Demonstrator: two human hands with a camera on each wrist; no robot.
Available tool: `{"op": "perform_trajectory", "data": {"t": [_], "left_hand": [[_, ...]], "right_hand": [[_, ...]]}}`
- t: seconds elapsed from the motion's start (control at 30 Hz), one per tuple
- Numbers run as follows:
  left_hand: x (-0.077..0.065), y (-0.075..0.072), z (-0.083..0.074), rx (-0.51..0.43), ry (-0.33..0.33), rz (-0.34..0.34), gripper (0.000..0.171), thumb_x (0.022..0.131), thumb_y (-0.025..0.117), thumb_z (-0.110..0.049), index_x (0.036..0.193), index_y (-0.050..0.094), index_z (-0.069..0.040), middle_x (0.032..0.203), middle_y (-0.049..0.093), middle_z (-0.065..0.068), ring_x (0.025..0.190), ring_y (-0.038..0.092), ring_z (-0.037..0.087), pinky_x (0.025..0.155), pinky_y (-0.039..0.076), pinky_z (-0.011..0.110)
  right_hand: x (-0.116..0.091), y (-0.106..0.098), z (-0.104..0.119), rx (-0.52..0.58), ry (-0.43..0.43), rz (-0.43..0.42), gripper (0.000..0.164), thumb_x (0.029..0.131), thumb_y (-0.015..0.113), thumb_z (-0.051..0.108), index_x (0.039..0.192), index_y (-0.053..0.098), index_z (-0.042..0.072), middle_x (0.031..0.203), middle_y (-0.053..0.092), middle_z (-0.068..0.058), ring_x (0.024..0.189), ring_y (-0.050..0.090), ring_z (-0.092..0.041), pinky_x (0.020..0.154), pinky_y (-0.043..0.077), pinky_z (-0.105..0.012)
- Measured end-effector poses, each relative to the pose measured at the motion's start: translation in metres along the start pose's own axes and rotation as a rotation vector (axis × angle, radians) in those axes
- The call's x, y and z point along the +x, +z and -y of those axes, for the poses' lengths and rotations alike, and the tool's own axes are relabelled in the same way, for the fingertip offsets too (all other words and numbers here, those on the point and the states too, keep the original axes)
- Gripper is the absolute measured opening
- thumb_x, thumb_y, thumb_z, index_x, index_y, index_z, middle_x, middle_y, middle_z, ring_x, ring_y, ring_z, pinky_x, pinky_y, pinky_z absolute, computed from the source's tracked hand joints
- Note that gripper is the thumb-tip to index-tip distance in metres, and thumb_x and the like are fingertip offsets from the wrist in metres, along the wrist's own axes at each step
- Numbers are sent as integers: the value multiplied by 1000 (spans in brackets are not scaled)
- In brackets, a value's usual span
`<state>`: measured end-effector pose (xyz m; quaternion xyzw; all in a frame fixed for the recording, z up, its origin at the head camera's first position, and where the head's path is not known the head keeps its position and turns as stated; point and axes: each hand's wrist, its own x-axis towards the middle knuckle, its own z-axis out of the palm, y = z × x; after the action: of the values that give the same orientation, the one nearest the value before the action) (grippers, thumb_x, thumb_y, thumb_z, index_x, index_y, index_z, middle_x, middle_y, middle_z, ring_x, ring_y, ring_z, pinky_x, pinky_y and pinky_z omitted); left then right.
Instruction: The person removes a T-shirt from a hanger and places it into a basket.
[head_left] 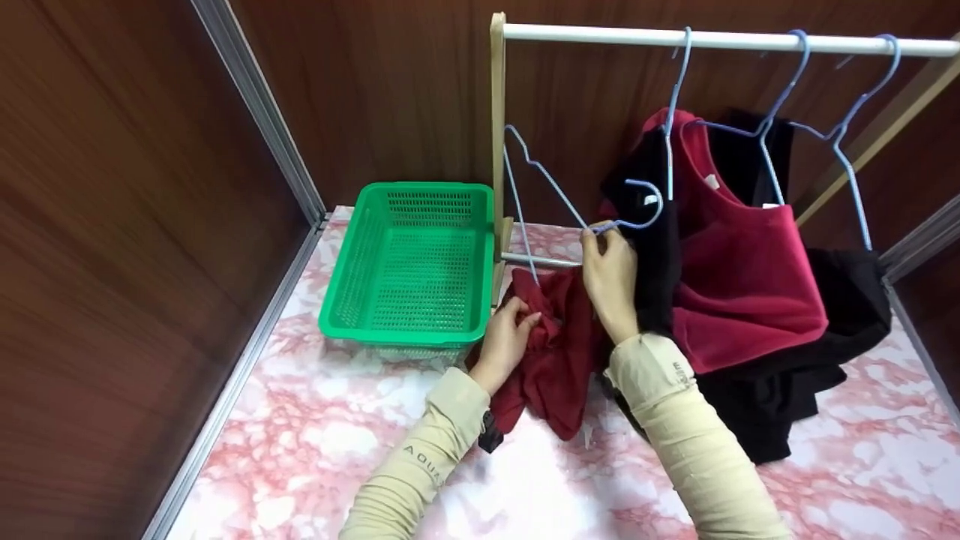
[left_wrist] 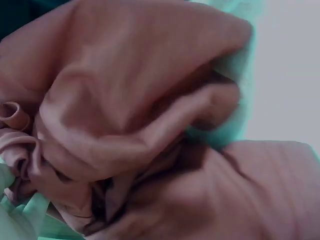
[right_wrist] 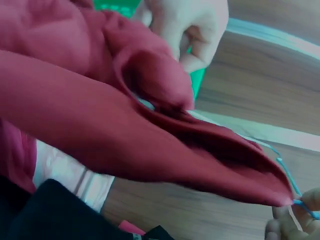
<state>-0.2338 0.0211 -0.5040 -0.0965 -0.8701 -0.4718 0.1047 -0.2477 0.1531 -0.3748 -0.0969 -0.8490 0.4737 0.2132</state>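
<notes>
A dark red garment [head_left: 551, 382] hangs bunched in front of the rack, its kind unclear among the folds. My left hand [head_left: 510, 341] grips its gathered cloth; the left wrist view shows those fingers [left_wrist: 35, 210] at the edge of the folds. My right hand [head_left: 611, 277] pinches a blue wire hanger [head_left: 555, 184] just below its hook, which points right. One end of this hanger runs down into the garment near my left hand. In the right wrist view, cloth [right_wrist: 150, 135] stretches toward the right hand [right_wrist: 295, 217], partly covering the hanger.
An open green basket [head_left: 420, 270] stands left of the rack post [head_left: 497, 150]. From the white rail [head_left: 600, 34] hang several blue hangers with a pink-red top [head_left: 742, 277] and black clothes [head_left: 765, 405], close to my right arm. A wooden wall [head_left: 135, 225] bounds the left.
</notes>
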Motion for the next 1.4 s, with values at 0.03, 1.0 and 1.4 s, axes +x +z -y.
{"op": "perform_trajectory", "data": {"t": [0.03,1.0,1.4], "left_hand": [[-2,1,2,19,12,11,17,88,64,-21,88,58,-5,81,68,12,74,60,21,66,46,27],[-22,25,32,154,-291,115,71,73,78,-24,131,39,-15,127,47,27,115,49,47,93,39,62],[-18,26,41,261,-202,144,53,77,72,-18,121,48,0,109,58,24,93,64,40,79,52,48]], "right_hand": [[1,-1,1,6,-2,-7,23,94,50,16,98,63,-2,101,70,-21,101,64,-33,90,44,-41],[9,14,38,471,91,-109,22,97,35,-1,113,51,-4,89,53,-3,73,45,-5,72,35,-16],[7,8,55,405,53,-145,29,97,43,4,119,60,-3,78,51,-1,71,47,-6,70,38,-17]]}}
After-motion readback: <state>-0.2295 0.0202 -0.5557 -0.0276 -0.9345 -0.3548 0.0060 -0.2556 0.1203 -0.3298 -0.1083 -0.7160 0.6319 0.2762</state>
